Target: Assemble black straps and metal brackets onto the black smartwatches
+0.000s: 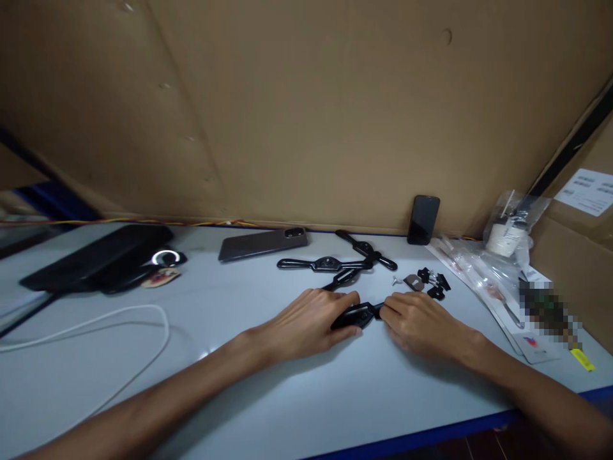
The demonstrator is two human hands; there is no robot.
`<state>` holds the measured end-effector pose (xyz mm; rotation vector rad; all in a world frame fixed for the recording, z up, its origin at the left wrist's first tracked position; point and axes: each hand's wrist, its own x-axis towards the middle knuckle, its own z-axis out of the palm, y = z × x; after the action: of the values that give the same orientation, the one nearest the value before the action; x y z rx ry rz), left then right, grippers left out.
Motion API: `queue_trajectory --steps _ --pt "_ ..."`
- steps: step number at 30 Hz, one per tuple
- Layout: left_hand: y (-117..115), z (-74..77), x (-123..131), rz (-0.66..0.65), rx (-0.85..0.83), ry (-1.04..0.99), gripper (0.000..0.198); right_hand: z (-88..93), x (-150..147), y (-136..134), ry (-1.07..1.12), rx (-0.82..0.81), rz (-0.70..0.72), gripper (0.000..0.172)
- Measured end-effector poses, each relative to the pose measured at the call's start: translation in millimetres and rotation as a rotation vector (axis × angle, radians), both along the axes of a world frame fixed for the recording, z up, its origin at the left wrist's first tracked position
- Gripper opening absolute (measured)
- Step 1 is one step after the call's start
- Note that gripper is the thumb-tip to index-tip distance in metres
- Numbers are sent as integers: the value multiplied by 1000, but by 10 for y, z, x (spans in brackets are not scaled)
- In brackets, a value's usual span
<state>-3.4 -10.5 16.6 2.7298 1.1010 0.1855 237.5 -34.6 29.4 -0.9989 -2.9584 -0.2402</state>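
Observation:
A black spokeshave body point(363, 314) is held low over the table between my two hands. My left hand point(313, 322) has its fingers and thumb closed around the left side, and my right hand point(421, 322) is wrapped over the right handle, hiding it. Just behind lie more black spokeshave bodies: one point(325, 263) stretched sideways, another point(366, 248) slanting across its end, and a third point(343, 278) partly behind my left hand. Beyond my right hand are a steel blade point(414, 282), small screws point(396, 280) and several black cap pieces point(437, 292).
A grey phone point(261, 244) lies at the back; a dark phone point(424, 220) leans on the cardboard wall point(306, 115). Clear plastic packages point(493, 294) and a bagged white roll point(506, 236) are at right. A black case point(100, 259) and white cable point(165, 326) lie left.

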Motion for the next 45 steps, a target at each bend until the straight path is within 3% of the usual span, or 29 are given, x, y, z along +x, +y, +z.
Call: queue_trajectory --steps 8,15,19,29,45 --pt "-3 -25 -19 -7 3 -31 22 10 12 -36 3 13 -72 22" --pt "-7 1 -5 0 18 16 24 18 -22 -136 96 -110 41 16" --pt "-7 6 2 -1 21 26 25 18 -27 -167 124 -170 23 19" --pt "-9 17 6 -5 22 25 25 -87 -32 -113 82 29 61 19" --pt "-9 14 4 -9 22 18 24 -89 -31 -125 108 -16 26 14"
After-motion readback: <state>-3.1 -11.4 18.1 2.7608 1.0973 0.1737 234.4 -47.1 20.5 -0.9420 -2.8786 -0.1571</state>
